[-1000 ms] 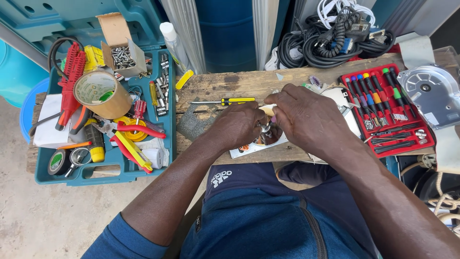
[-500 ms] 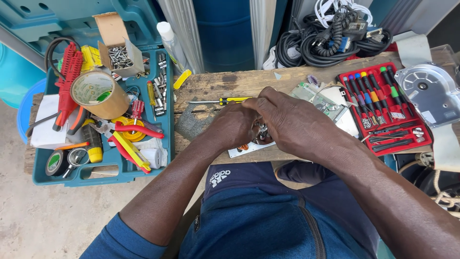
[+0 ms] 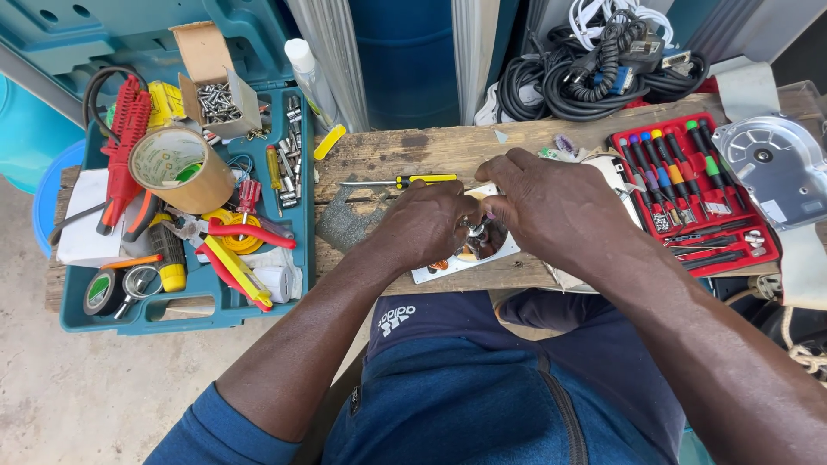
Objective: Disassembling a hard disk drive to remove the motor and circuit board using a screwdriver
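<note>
My left hand and my right hand meet over a small white plate-like part with a round opening lying on a worn wooden board. Both sets of fingers pinch a small metal piece between them, just above that opening. What the piece is cannot be made out, as the fingers cover most of it. A yellow-handled screwdriver lies on the board just beyond my left hand, apart from it.
A teal toolbox at left holds pliers, a tape roll, screws and sockets. A red case of coloured screwdrivers sits at right, a grey metal housing beyond it. Black cables are coiled at the back.
My right hand has shifted slightly left and closed in over the part, fingers now meeting my left hand's. The view has drifted a little.
</note>
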